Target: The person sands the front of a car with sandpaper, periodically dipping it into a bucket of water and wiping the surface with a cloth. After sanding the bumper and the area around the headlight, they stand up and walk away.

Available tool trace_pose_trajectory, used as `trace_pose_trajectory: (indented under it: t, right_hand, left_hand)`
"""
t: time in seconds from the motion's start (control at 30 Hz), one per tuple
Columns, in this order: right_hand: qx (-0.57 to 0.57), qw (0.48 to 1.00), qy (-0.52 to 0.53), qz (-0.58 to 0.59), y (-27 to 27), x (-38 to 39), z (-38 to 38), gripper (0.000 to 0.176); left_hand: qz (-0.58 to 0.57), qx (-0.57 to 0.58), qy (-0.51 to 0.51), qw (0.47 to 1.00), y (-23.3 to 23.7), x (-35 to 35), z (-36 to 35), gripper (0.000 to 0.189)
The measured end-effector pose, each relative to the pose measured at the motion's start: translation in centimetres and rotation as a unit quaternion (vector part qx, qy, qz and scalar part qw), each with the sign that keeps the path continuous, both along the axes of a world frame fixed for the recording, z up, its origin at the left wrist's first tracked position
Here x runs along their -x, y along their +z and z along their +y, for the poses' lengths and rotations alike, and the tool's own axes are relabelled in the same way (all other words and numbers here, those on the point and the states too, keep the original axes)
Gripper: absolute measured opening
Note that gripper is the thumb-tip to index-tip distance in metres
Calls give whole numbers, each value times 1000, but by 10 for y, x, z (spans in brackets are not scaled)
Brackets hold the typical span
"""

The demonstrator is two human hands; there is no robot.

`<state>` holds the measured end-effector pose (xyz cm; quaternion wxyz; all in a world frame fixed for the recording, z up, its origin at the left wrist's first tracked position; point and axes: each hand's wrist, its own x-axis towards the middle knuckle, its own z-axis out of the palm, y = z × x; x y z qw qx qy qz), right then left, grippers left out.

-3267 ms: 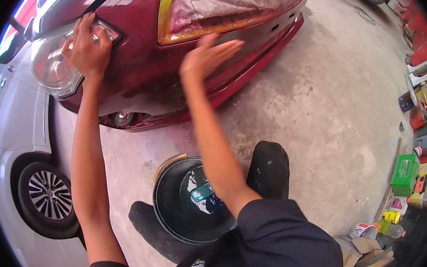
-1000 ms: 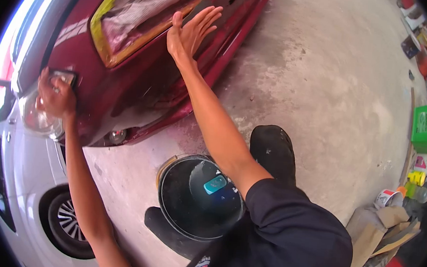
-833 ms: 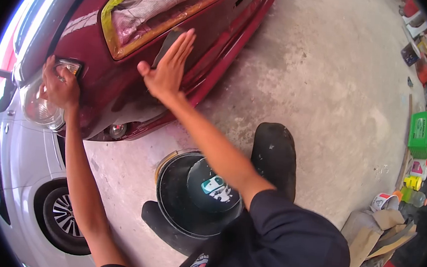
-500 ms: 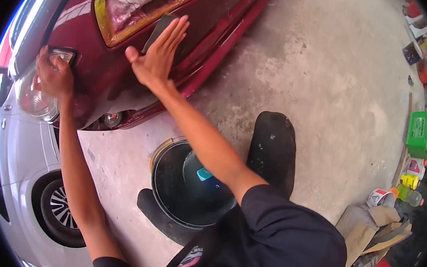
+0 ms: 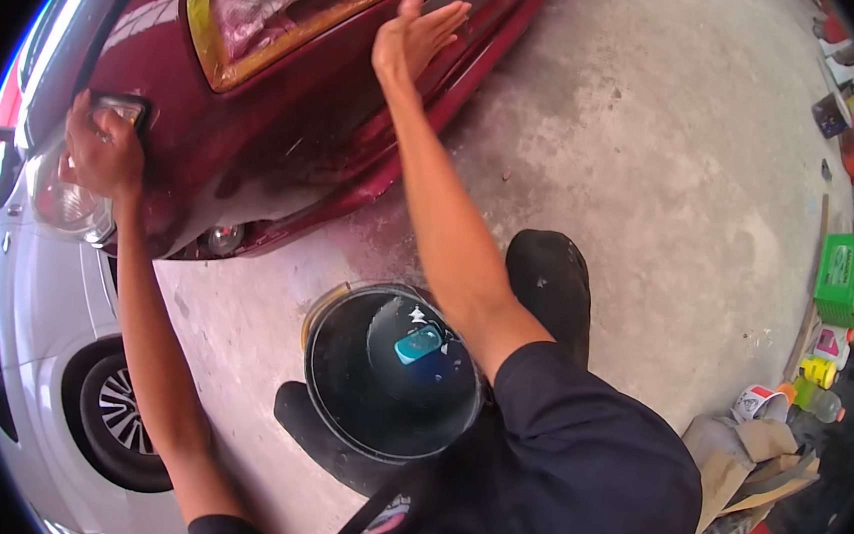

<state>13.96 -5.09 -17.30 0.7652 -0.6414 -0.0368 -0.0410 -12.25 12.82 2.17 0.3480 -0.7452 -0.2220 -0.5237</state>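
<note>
My left hand (image 5: 105, 151) rests on the car's front corner, by the headlight (image 5: 66, 198) and a small amber-and-clear lamp (image 5: 123, 111), its fingers apart and bent. My right hand (image 5: 420, 41) lies along the dark red bumper (image 5: 286, 145), fingers stretched out and thumb raised. A dark sheet resembling sandpaper showed beneath that palm earlier; now anything under the hand is hidden. Dull, scuffed patches and light scratches mark the bumper paint. Between my legs stands a black bucket (image 5: 313, 379) holding dark liquid and a teal block (image 5: 418, 345).
Yellow tape (image 5: 197, 23) and plastic sheeting (image 5: 267, 3) cover the opening in the bumper. A silver car (image 5: 40, 337) stands at left. Along the right lie a green box (image 5: 840, 278), several bottles and tins, and crumpled cardboard (image 5: 733, 462). Concrete floor (image 5: 654, 185) stretches between.
My right hand has slid right and upward along the bumper, and the dark sheet no longer shows. More of the bucket and its teal block is visible. My left hand stays in place.
</note>
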Motion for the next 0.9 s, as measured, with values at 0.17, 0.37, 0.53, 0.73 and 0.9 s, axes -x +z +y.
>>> trace_pose_trajectory:
  t: [0.17, 0.37, 0.53, 0.73, 0.9]
  right_hand:
    - [17, 997, 14, -70, -8, 159, 11, 117]
    - [-20, 999, 11, 31, -33, 12, 11, 106]
    - [8, 999, -7, -34, -21, 167, 33, 117]
    - [5, 997, -19, 68, -21, 31, 14, 94]
    - [74, 997, 23, -21, -22, 176, 34, 101]
  left_hand:
    - [10, 12, -13, 1000, 3, 0, -14, 40]
    - [7, 5, 10, 1000, -1, -3, -7, 39]
    - [16, 14, -29, 999, 3, 1, -13, 37]
    - [-2, 17, 4, 1000, -1, -2, -14, 38]
    - [10, 1, -16, 1000, 4, -1, -16, 38]
